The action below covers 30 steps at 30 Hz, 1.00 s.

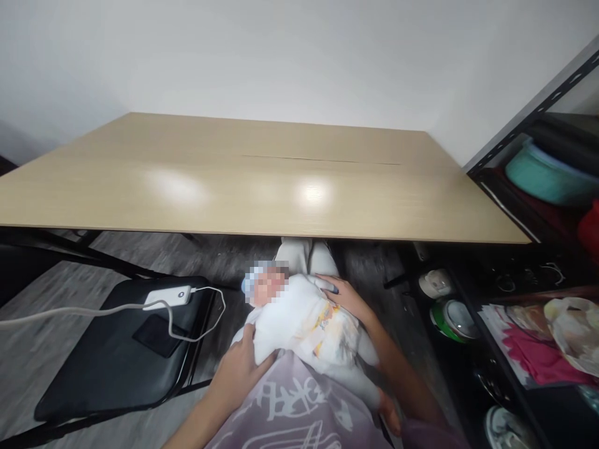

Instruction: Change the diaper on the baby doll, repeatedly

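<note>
A baby or baby doll, I cannot tell which, lies across my lap in white clothing and a printed diaper. Its light blue cap is at the left, its face is blurred, and a bare foot shows at the lower right. At its upper body, my left hand is closed around the white clothing, thumb and fingers apart on either side. Along its far side, my right hand holds it, fingers reaching over the white cloth; part of that grip is hidden.
A wooden table spans the space ahead. A black folding chair at left carries a white power bank with a cable and a dark phone. At right, a black shelf holds a teal basin, pink cloth and containers.
</note>
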Tool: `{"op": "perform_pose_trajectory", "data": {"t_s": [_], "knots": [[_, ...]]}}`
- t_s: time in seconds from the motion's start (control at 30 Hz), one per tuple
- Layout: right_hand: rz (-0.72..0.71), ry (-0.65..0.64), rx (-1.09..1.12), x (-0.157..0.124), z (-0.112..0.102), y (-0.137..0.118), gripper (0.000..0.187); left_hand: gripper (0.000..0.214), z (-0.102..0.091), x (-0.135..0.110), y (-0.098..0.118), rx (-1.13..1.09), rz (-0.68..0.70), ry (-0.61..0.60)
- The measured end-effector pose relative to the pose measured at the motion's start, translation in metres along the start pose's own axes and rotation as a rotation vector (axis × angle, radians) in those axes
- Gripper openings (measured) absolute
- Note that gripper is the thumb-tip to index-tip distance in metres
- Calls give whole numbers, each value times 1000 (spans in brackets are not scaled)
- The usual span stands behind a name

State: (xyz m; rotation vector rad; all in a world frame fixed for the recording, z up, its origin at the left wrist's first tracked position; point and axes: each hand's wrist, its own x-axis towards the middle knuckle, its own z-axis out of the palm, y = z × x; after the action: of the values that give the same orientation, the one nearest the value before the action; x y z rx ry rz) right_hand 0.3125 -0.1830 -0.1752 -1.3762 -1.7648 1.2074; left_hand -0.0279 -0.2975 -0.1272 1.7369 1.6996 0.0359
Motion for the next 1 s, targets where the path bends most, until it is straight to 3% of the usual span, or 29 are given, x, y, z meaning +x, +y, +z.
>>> {"op": "perform_pose_trajectory", "data": {"t_s": [0.3, 0.47, 0.6, 0.7, 0.77, 0.87, 1.0], "knots": [[-26, 144, -52, 9, 6, -10, 35, 48, -2, 0, -8, 10, -38, 6], [35, 4, -6, -15, -13, -21, 36, 63, -18, 3, -6, 155, 103, 69], [51, -60, -9, -35, -32, -33, 34, 53, -50, 16, 14, 368, 291, 197], [60, -100, -6, -41, -37, -39, 35, 48, -66, 39, 49, 310, 437, 285], [49, -79, -29, -42, -35, -41, 36, 43, -65, 60, 74, 161, 637, 203], [-3, -25, -94, -39, -30, -40, 35, 38, -52, 87, 97, -23, 899, -33], [-68, 54, -173, -34, -24, -28, 41, 35, -36, 103, 95, -164, 929, -104]]}}
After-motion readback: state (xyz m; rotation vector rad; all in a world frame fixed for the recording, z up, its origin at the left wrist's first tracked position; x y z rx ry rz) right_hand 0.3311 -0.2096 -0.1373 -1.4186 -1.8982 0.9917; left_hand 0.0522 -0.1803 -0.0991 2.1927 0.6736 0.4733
